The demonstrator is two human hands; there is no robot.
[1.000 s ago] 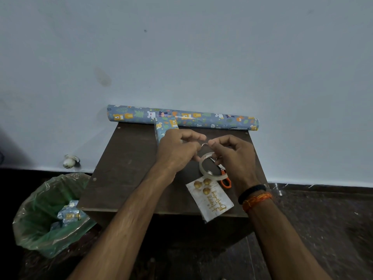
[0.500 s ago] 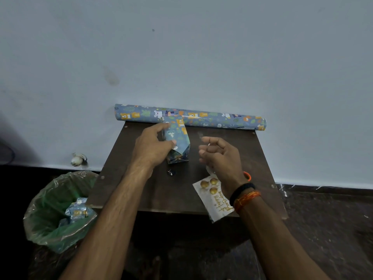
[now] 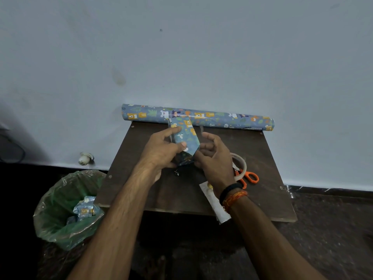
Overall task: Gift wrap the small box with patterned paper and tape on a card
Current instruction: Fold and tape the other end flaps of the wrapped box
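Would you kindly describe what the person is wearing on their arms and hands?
Both forearms are bare, with no sleeves or gloves in view. The left hand and its wrist carry nothing. By the right hand, the wrist wears a black band and, just behind it, an orange thread bracelet.

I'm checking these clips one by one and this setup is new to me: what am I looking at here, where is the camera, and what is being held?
No machine here: a person works bare-handed, filmed by a camera on their head looking down. The left hand grips the small box wrapped in patterned paper above a dark table. The right hand is at the box's lower end, seemingly with a clear tape strip stuck to a finger. Lying about: the paper roll, tape roll, orange scissors and a partly hidden card.
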